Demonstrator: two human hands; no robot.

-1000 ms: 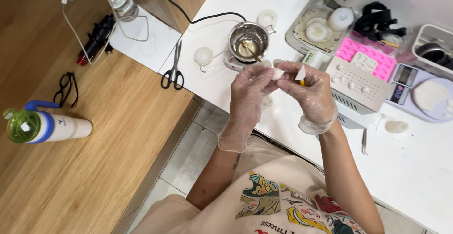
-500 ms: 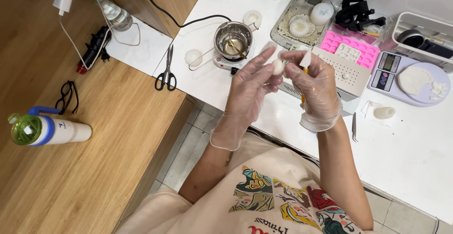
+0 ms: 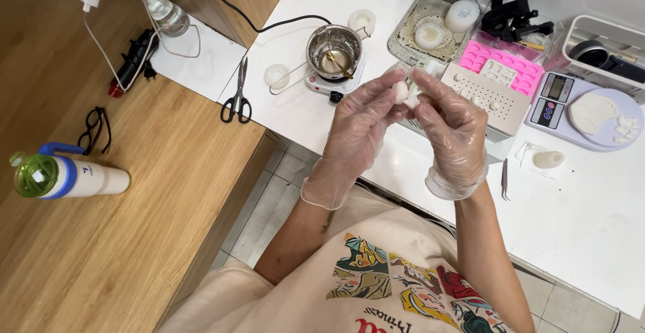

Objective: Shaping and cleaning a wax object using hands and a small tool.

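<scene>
Watching remotely, I see the gloved left hand and right hand drawn together above the white table's near edge, both pinching a small white lump, possibly wax, raised near the metal melting pot for close fingertip work.

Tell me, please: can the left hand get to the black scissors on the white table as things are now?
Probably yes. The scissors lie in the open on the white table, with nothing between them and the left hand. But that hand is busy pinching a small white piece together with the right hand.
</scene>
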